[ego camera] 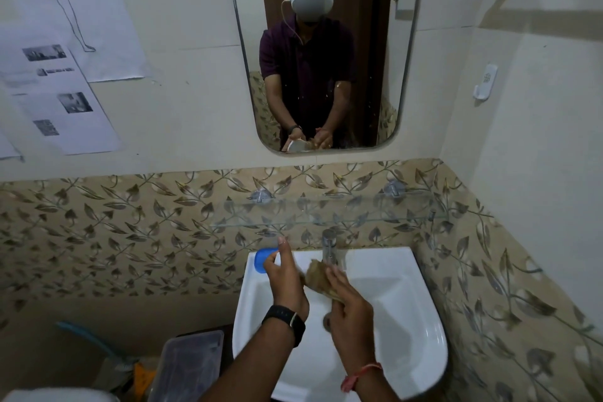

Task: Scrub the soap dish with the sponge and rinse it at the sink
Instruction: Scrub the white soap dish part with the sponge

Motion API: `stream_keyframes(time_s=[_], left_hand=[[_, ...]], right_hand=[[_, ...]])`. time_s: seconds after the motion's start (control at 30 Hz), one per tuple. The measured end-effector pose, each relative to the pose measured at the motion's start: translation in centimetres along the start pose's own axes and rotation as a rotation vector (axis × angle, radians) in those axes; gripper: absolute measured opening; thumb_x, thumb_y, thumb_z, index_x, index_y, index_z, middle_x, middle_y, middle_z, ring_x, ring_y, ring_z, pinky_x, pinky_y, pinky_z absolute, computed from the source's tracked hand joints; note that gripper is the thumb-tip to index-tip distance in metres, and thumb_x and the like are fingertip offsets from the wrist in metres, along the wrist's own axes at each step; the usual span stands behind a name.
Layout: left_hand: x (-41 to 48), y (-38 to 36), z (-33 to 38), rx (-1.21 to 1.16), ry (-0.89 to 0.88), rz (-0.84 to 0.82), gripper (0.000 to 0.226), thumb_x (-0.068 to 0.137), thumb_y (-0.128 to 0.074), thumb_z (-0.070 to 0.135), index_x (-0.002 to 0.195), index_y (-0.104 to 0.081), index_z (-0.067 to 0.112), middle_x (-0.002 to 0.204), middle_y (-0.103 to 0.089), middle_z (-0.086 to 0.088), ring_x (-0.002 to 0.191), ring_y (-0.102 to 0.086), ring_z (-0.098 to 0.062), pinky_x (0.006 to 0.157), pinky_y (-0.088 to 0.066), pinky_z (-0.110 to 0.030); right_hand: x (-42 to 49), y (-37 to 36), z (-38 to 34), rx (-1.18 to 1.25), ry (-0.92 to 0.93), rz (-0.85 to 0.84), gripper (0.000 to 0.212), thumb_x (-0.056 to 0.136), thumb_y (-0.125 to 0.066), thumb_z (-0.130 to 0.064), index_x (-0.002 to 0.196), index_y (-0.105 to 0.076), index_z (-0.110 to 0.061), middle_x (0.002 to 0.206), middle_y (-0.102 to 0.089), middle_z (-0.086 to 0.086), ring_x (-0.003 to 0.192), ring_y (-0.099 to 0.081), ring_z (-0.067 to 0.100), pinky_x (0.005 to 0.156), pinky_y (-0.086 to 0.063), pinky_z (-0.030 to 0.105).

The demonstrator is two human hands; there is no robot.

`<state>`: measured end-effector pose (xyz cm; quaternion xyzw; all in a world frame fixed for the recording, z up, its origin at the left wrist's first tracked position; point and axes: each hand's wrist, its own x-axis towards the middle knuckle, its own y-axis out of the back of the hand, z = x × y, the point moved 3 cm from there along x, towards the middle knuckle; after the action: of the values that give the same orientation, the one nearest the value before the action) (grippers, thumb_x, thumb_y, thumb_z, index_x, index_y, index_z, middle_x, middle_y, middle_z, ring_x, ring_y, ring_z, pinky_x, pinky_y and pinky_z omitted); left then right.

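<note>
Scrubbing step in hand: left hand [285, 281] grips the soap dish [298, 146], plain only in the mirror, over the sink [424, 320], right hand [350, 307] presses the held sponge [318, 277] against it; rinsing under the tap [329, 248], apparently dry, judged outstanding.

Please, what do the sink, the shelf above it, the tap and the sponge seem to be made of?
The sink looks like glazed white ceramic: smooth, glossy, with reflections. The shelf seems clear glass: the leaf tiles show through it. The tap looks like chromed metal, shiny and silver. The sponge, held in the right hand, seems a brown fibrous scrubber; motion blur leaves that open.
</note>
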<state>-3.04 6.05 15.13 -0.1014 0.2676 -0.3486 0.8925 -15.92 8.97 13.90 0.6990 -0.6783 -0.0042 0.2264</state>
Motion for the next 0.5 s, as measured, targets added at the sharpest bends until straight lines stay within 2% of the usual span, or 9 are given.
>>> stream_keyframes(time_s=[0.07, 0.13, 0.2, 0.23, 0.33, 0.43, 0.5], left_hand=[[-0.1, 0.3, 0.1, -0.047, 0.010, 0.004, 0.083, 0.083, -0.060, 0.071, 0.143, -0.043, 0.016, 0.130, -0.060, -0.011, 0.116, -0.061, -0.031, 0.102, -0.050, -0.052], [-0.5, 0.6, -0.1, -0.096, 0.023, -0.001, 0.076, 0.087, -0.059, 0.068, 0.137, -0.049, 0.012, 0.113, -0.063, -0.014, 0.099, -0.064, -0.029, 0.084, -0.055, -0.046], [-0.8, 1.0, -0.6, -0.114, 0.047, -0.021, 0.060, 0.093, -0.056, 0.062, 0.132, -0.053, 0.016, 0.117, -0.065, -0.018, 0.099, -0.066, -0.032, 0.080, -0.057, -0.046], [-1.0, 1.0, -0.7, -0.115, 0.062, -0.043, 0.055, 0.094, -0.055, 0.061, 0.130, -0.056, 0.019, 0.121, -0.068, -0.018, 0.101, -0.068, -0.033, 0.082, -0.057, -0.046], [-1.3, 1.3, -1.0, -0.063, 0.109, -0.093, 0.053, 0.093, -0.059, 0.058, 0.124, -0.065, 0.015, 0.119, -0.072, -0.019, 0.105, -0.070, -0.036, 0.088, -0.059, -0.049], [-1.5, 1.5, -0.6, -0.029, 0.103, -0.102, 0.050, 0.090, -0.066, 0.054, 0.116, -0.070, 0.011, 0.108, -0.077, -0.019, 0.097, -0.075, -0.034, 0.073, -0.064, -0.041], [-1.7, 1.3, -0.1, -0.042, 0.095, -0.111, 0.052, 0.090, -0.064, 0.056, 0.114, -0.070, 0.011, 0.107, -0.077, -0.019, 0.095, -0.075, -0.033, 0.066, -0.063, -0.037]], right_hand=[[-0.1, 0.3, 0.9, 0.070, -0.130, 0.060, 0.057, 0.087, -0.052, 0.018, 0.129, -0.066, -0.017, 0.127, -0.061, -0.018, 0.128, -0.057, 0.011, 0.106, -0.037, 0.006], [0.3, 0.1, 1.0, 0.223, -0.261, 0.087, 0.048, 0.090, -0.059, 0.008, 0.126, -0.068, -0.023, 0.119, -0.067, -0.020, 0.120, -0.063, 0.010, 0.102, -0.049, 0.019], [0.8, -0.1, 0.5, 0.406, -0.358, 0.126, 0.044, 0.090, -0.063, 0.002, 0.120, -0.071, -0.029, 0.113, -0.071, -0.020, 0.112, -0.066, 0.005, 0.092, -0.055, 0.021], [1.1, -0.1, 0.2, 0.457, -0.377, 0.146, 0.044, 0.089, -0.063, 0.002, 0.119, -0.071, -0.028, 0.113, -0.072, -0.018, 0.110, -0.067, 0.006, 0.089, -0.058, 0.024], [2.3, 0.7, 0.0, 0.440, -0.368, 0.166, 0.041, 0.092, -0.060, 0.003, 0.125, -0.069, -0.020, 0.120, -0.072, -0.005, 0.113, -0.066, 0.015, 0.097, -0.057, 0.040], [3.2, 1.6, 0.1, 0.462, -0.368, 0.136, 0.034, 0.094, -0.063, -0.006, 0.123, -0.071, -0.021, 0.119, -0.073, -0.004, 0.113, -0.066, 0.017, 0.096, -0.058, 0.042], [3.3, 1.7, 0.3, 0.489, -0.398, 0.107, 0.031, 0.095, -0.063, -0.007, 0.121, -0.073, -0.022, 0.114, -0.075, -0.001, 0.110, -0.068, 0.022, 0.094, -0.058, 0.049]])
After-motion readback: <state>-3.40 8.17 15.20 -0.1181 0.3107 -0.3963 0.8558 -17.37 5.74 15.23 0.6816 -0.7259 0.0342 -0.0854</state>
